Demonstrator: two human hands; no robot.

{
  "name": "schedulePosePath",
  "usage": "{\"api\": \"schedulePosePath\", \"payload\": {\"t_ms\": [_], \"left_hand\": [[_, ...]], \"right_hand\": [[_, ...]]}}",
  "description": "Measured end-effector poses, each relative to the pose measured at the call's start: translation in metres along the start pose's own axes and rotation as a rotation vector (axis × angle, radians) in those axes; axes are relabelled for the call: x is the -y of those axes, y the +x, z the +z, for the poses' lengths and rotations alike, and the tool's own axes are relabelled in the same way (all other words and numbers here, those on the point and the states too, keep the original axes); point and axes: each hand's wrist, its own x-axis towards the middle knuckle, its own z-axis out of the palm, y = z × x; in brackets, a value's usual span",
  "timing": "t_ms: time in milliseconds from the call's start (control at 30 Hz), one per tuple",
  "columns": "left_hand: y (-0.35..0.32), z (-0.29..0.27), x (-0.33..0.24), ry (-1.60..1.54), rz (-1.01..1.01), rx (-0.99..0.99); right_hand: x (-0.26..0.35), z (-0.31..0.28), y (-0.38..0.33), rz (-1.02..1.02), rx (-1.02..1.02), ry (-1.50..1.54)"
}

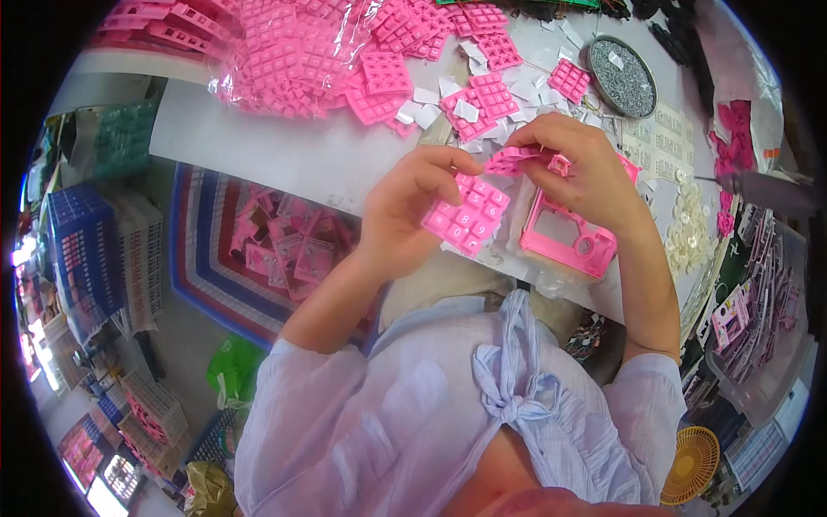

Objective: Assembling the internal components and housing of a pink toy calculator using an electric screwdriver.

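My left hand [403, 202] is closed on the edge of a pink rubber keypad [469, 215] with white digits, tilted with its keys facing up. My right hand [575, 159] pinches a second pink piece [510, 161], seen nearly edge-on, which looks like another keypad. A small pink plastic part [560, 165] shows at the right fingers. Just below that hand lies a pink plastic housing [568, 237] with a rectangular window and a round hole. It rests on clear plastic wrap [560, 282] at the table's near edge.
Beyond my hands are loose pink keypads [489, 95], white paper pieces [426, 96] and a clear bag of keypads [293, 52]. A round tray of small metal parts [622, 77] and pale discs [689, 220] lie right. A striped container [207, 241] stands below the table, left.
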Motion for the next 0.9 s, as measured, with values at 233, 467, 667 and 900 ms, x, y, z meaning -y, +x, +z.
{"api": "schedulePosePath", "payload": {"t_ms": [233, 467, 667, 900], "left_hand": [[0.003, 0.001, 0.0, 0.047, -0.001, -0.001], [0.015, 0.029, -0.004, -0.079, -0.146, 0.106], [0.026, 0.048, -0.004, 0.604, 0.345, 0.108], [0.023, 0.06, 0.002, 0.791, 0.458, 0.185]], "right_hand": [[0.014, 0.001, -0.011, 0.297, -0.076, 0.383], [0.028, 0.017, -0.04, -0.164, -0.411, 0.074], [0.037, 0.018, -0.091, 0.199, -0.573, 0.828], [0.033, 0.031, -0.095, 0.287, -0.355, 1.251]]}}
